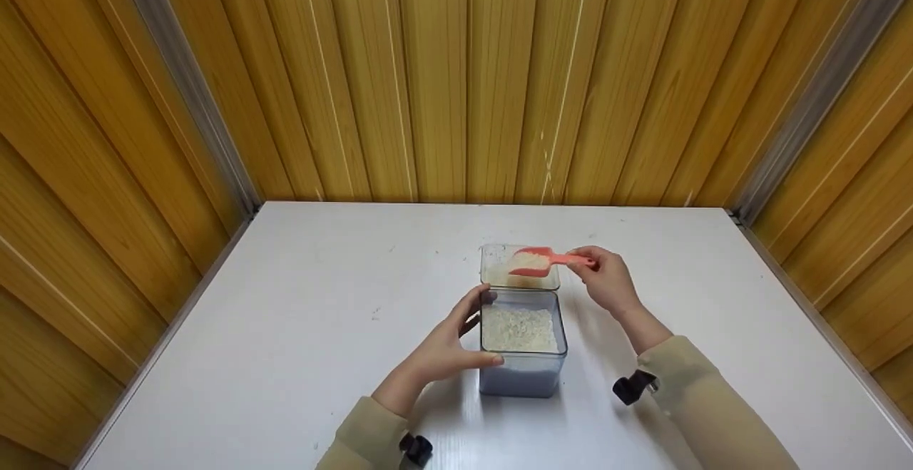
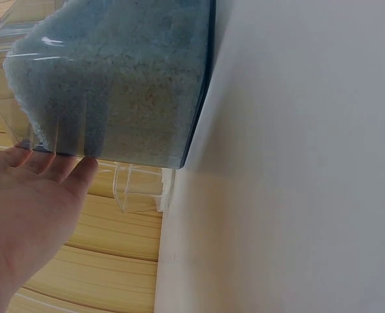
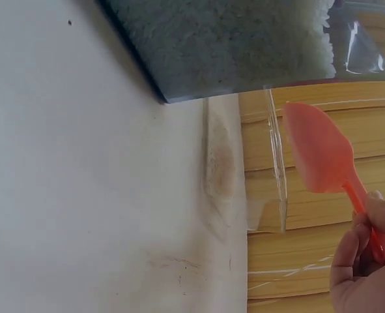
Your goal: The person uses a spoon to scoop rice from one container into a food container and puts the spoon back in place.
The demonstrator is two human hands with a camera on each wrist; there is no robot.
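A clear square container (image 1: 524, 374) filled partway with white rice (image 1: 521, 329) stands on the table. My left hand (image 1: 446, 349) steadies it from the left, with the thumb at the front rim and the fingers along the side, as the left wrist view also shows. My right hand (image 1: 610, 281) pinches the handle of a red-orange scoop (image 1: 531, 272). The scoop is level and carries some rice, above a second clear container (image 1: 496, 267) just behind the first. In the right wrist view the underside of the scoop (image 3: 319, 150) shows, apart from both containers.
The white table (image 1: 321, 313) meets wood-patterned panels (image 1: 428, 85) at the back and both sides. Small specks lie scattered on its surface. Grey metal posts (image 1: 192, 78) stand in the corners.
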